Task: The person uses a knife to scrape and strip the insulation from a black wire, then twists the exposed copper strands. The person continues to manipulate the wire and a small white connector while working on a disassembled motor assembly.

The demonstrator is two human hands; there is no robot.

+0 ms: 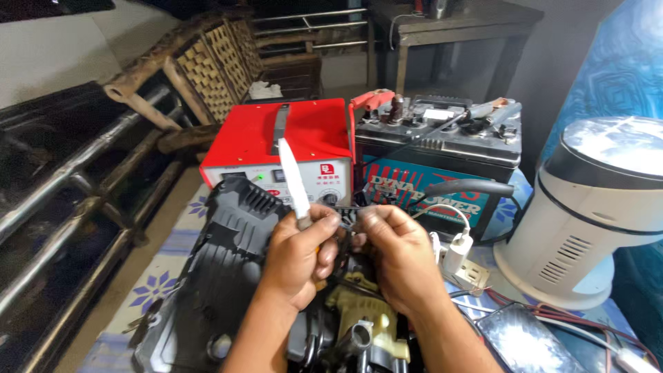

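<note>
My left hand [298, 257] grips a knife with a white blade [293, 177] that points up and away from me. My right hand [395, 254] pinches a small black part [349, 217], and the fingertips of both hands meet on it. Below my hands lies an opened power tool: a black plastic housing [221, 276] on the left and a yellowish motor part with metal pieces [359, 314] under my wrists.
A red charger box [290, 141] and a car battery [442, 159] with clamps and cables stand behind. A white round appliance [587, 207] is at the right, a power strip with a white plug [461, 259] beside it. Metal rails and a wooden chair are at the left.
</note>
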